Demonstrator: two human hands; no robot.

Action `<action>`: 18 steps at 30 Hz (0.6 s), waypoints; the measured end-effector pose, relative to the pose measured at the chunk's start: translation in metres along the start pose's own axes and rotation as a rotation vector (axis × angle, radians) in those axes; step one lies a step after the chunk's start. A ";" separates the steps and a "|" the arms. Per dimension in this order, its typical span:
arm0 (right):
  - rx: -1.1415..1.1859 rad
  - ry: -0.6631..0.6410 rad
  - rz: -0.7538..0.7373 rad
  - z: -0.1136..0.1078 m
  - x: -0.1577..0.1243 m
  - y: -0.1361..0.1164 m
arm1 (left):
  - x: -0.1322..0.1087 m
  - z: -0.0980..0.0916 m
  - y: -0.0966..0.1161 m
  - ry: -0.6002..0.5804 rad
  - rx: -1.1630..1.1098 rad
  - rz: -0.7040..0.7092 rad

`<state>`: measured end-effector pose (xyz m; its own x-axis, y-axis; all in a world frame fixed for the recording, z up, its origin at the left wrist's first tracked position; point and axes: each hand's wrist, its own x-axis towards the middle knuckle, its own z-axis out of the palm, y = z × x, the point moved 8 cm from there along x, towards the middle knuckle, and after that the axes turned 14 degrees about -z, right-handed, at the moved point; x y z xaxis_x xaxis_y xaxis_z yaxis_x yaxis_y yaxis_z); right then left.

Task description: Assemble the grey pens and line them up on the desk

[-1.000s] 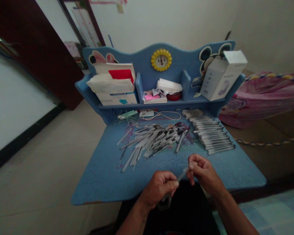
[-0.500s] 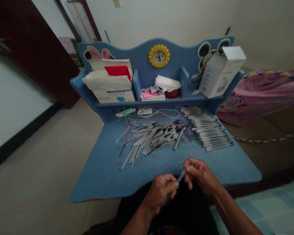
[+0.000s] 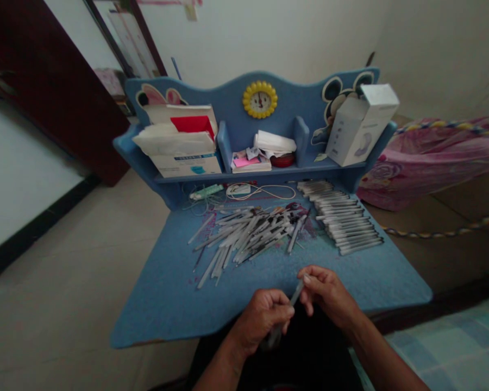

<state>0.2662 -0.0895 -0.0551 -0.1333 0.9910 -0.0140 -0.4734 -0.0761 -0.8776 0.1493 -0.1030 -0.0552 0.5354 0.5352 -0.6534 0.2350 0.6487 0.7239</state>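
Note:
Just over the desk's front edge, a slim greyish, translucent pen (image 3: 296, 292) slants between my two hands. My left hand (image 3: 267, 315) is closed around its lower part, and a blurred pale stretch hangs below the fingers. At the upper end, my right hand (image 3: 326, 293) pinches it between thumb and fingertips; the tip itself is hidden. Beyond my hands lies a loose heap of pens and pen parts (image 3: 244, 233), pale with dark pieces among them. To the right, a neat row of pens (image 3: 346, 222) lies side by side, dark ends pointing right.
The blue desk (image 3: 155, 309) has a shelf at the back with a paper-filled box (image 3: 191, 165), a yellow clock (image 3: 259, 100) and a white carton (image 3: 354, 130). A white cord (image 3: 277, 190) lies under the shelf. Pink cloth (image 3: 427, 163) hangs at the right.
My view has tilted and shifted slightly. Both hands keep their hold on the pen, with little change in their pose.

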 end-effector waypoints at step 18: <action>-1.229 0.230 0.080 -0.053 0.105 -0.031 | -0.010 -0.038 -0.004 0.168 -0.262 0.087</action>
<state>0.3127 0.0229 -0.0548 0.0889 0.9941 -0.0625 0.6701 -0.1061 -0.7346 0.1123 -0.0906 -0.0595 0.3978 0.6626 -0.6346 -0.0348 0.7021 0.7112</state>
